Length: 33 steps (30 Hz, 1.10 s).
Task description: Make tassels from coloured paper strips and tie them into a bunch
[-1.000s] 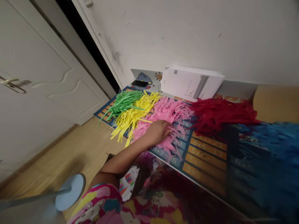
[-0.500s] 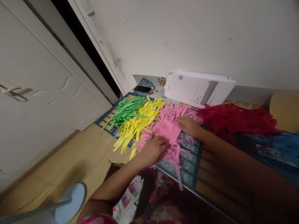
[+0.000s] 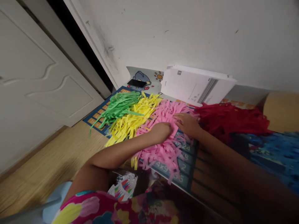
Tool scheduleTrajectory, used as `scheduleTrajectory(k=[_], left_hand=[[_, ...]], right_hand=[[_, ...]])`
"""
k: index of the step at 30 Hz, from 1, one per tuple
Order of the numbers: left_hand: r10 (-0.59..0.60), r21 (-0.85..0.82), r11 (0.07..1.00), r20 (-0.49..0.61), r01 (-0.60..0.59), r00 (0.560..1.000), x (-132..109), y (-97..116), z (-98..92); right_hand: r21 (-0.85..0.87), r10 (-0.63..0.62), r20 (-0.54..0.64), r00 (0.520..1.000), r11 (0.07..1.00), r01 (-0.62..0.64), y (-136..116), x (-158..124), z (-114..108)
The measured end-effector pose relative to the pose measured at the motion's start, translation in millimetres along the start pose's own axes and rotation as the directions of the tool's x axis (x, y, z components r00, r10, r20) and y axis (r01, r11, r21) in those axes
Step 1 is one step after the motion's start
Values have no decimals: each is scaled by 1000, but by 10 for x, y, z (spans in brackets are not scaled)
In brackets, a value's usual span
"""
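Note:
A pink tissue-paper fringe (image 3: 161, 152) lies spread in thin strips, with a plain uncut band across its middle. My left hand (image 3: 161, 132) is closed on that band, its fingers curled and partly hidden. Close to its right, my right hand (image 3: 188, 124) holds the same band, fingertips pressed on the paper. A yellow fringe (image 3: 130, 123) lies just left of the pink one, beyond it a green fringe (image 3: 122, 104). To the right of my right hand is a red fringe (image 3: 231, 121).
Under the fringes is a blue and orange multiplication mat (image 3: 184, 168). A white box (image 3: 196, 85) leans on the wall, and a black phone (image 3: 137, 83) lies near it. Blue strips (image 3: 277, 152) are at the right. A box of patterned papers (image 3: 125, 186) stands below the front edge.
My left hand has gone from lying spread on the pink fringe to closing on its middle, nearer my right hand. The pink strips at the front are more spread. The view has shifted slightly.

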State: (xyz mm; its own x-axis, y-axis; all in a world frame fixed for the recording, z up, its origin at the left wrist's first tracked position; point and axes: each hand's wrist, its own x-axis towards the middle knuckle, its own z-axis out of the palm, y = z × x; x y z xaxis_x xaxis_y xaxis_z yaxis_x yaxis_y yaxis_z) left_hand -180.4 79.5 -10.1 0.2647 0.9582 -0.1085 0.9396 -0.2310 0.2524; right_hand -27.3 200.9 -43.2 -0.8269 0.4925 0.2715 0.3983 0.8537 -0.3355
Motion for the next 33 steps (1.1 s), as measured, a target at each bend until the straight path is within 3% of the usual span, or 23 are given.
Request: scheduleTrajectory(k=[3,6,10,14,17,19,21,28,33], left_hand=[[7,-82,997,28,-5,1000,49,-68,23],[-27,-165,986,13,28,1000,20,-135,14],[-80,-301,951,-27,68,996,-41,-221,5],[-114,-440,894,-34,88,993,-59,-307,48],[-134,-515,852,-42,94,990,-59,-340,73],[-141,-551,829,-44,94,989,-62,-343,69],[-147,-580,809,-44,94,988,-67,-340,57],[-172,-650,754,-56,95,984,-72,-355,52],[-182,-679,728,-58,95,982,-74,-364,71]], right_hand=[[-10,41,-184,982,999,-43,-86,-165,-118],[7,99,-375,922,995,-104,-196,-346,-228],[165,148,-482,864,983,-76,-352,-532,-275],[356,126,-321,939,935,-3,-485,-607,-202],[450,162,-82,983,886,-109,-535,-627,-116],[466,209,88,974,855,-226,-540,-645,-69],[444,261,180,948,839,-315,-534,-658,-39],[530,404,153,902,736,-420,-589,-497,-5],[485,469,177,865,724,-491,-652,-425,50]])
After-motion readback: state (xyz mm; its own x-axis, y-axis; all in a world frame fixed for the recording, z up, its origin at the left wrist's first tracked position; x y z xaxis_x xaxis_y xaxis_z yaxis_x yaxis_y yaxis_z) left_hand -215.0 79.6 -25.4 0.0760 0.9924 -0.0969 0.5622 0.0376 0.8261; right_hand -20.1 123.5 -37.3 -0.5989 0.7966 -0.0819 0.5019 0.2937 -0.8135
